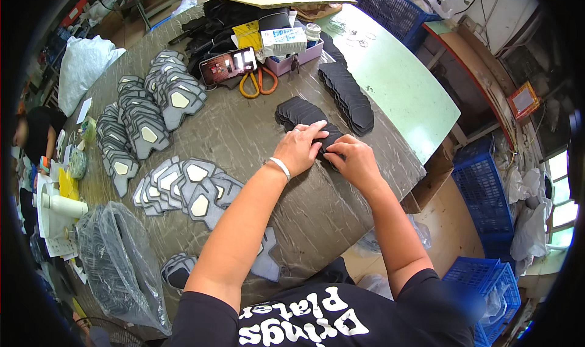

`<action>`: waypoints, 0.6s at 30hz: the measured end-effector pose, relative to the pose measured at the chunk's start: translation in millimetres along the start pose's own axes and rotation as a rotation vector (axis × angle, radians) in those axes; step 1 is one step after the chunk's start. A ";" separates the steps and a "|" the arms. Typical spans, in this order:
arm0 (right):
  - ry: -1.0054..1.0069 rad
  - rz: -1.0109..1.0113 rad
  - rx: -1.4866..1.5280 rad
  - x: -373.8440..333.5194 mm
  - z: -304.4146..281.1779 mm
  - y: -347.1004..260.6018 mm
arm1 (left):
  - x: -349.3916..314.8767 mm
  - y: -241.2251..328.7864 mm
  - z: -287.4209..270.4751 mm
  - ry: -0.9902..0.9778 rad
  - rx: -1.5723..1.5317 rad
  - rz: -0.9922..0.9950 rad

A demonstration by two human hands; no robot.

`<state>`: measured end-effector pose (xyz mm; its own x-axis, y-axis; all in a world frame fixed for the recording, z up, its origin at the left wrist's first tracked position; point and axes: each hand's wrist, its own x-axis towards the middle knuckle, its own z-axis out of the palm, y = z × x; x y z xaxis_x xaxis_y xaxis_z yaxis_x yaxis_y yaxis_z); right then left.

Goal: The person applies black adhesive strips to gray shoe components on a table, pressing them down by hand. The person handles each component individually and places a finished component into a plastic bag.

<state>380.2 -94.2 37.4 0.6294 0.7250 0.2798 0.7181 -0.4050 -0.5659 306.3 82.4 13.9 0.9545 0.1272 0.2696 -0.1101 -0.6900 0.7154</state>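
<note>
A fanned row of thin black pieces (300, 110) lies near the middle of the table. My left hand (297, 149), with a light band at the wrist, rests at the near end of this row, its thumb and fingers closed on the edges of the pieces. Close beside it, my right hand (354, 161) pinches the nearest black piece (331, 138) between thumb and fingertips. The fingers partly hide this end of the row. A second fanned row of black pieces (347, 97) lies just beyond, to the right.
Overlapping grey pieces with pale centres (177, 100) lie at left, more (198, 173) near my left forearm. A phone (229, 67), orange-handled scissors (258, 84) and a pink box (295, 60) stand at the back. A clear bag (122, 262) sits front left, blue crates (484, 188) at right.
</note>
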 end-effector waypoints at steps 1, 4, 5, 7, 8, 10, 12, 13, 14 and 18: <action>-0.023 0.004 0.030 0.2 -0.8 0.9 | -0.6 0.4 0.5 0.000 0.002 0.000; -0.075 0.141 0.240 2.5 0.0 4.6 | -2.7 0.4 2.5 0.022 0.008 -0.007; -0.074 0.140 0.242 3.2 0.6 8.6 | -2.9 0.2 3.2 0.031 0.004 -0.001; -0.005 0.212 0.353 3.5 2.0 22.1 | -2.7 0.2 5.2 0.040 0.001 0.007; 0.080 0.287 0.515 -2.1 3.0 28.5 | -2.1 0.6 6.7 0.042 0.019 0.000; 0.266 0.477 1.058 -10.4 -7.1 53.1 | -2.5 0.9 7.3 0.045 0.040 -0.017; 0.383 0.494 1.235 -19.0 -10.2 54.7 | -3.0 0.9 6.4 0.062 0.051 -0.003; 0.416 0.507 1.256 -26.3 -5.8 53.2 | -2.6 0.8 5.8 0.074 0.064 0.020; 0.449 0.518 1.277 -32.0 -1.6 52.5 | -1.9 1.5 6.0 0.075 0.064 0.022; 0.631 0.529 1.500 -34.9 6.7 43.6 | -1.6 5.2 15.4 0.092 0.142 0.030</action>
<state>387.6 -133.4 -2.2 0.9644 0.2288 -0.1326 -0.2463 0.5950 -0.7651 308.5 67.6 7.3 0.9213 0.1656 0.3517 -0.0913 -0.7874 0.6097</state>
